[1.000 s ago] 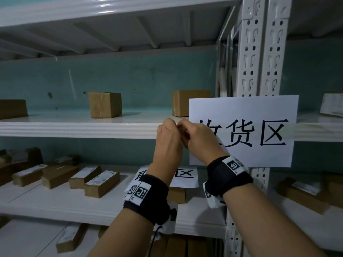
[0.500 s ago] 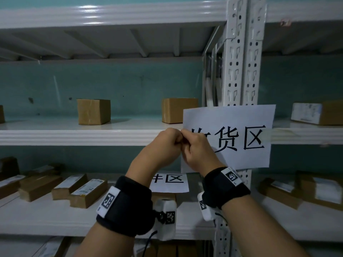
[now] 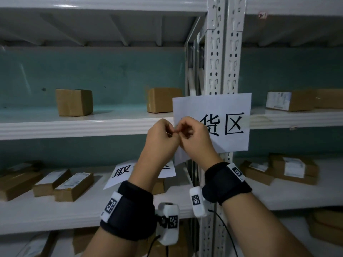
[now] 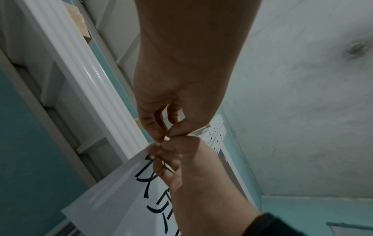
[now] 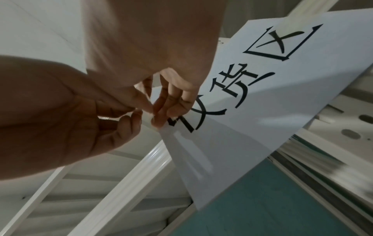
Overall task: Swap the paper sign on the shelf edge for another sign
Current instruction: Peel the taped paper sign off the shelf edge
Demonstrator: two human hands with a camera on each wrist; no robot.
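A white paper sign (image 3: pixel 230 125) with black characters hangs on the white shelf edge (image 3: pixel 74 128), with clear tape (image 3: pixel 259 121) over its right end. At its left edge, my left hand (image 3: pixel 173 131) pinches what looks like a small strip of clear tape. My right hand (image 3: pixel 181 129) pinches the sign's left edge, hiding the first character. In the right wrist view, the right hand's fingers (image 5: pixel 159 118) lie on the sign (image 5: pixel 252 111) and the left hand (image 5: pixel 70 119) meets them. The sign's lower left corner stands off the shelf. A second sign (image 3: pixel 122 173) lies on the lower shelf.
A perforated white upright (image 3: pixel 222 62) stands behind the sign. Cardboard boxes (image 3: pixel 74 102) (image 3: pixel 163 100) (image 3: pixel 289 100) sit on the sign's shelf. Several flat parcels (image 3: pixel 72 186) lie on the lower shelf, with more at the right (image 3: pixel 295 169).
Both hands have stayed at the sign's left edge, their fingertips working together there. The sign's lower left corner now stands away from the shelf. The head view has drawn back a little.
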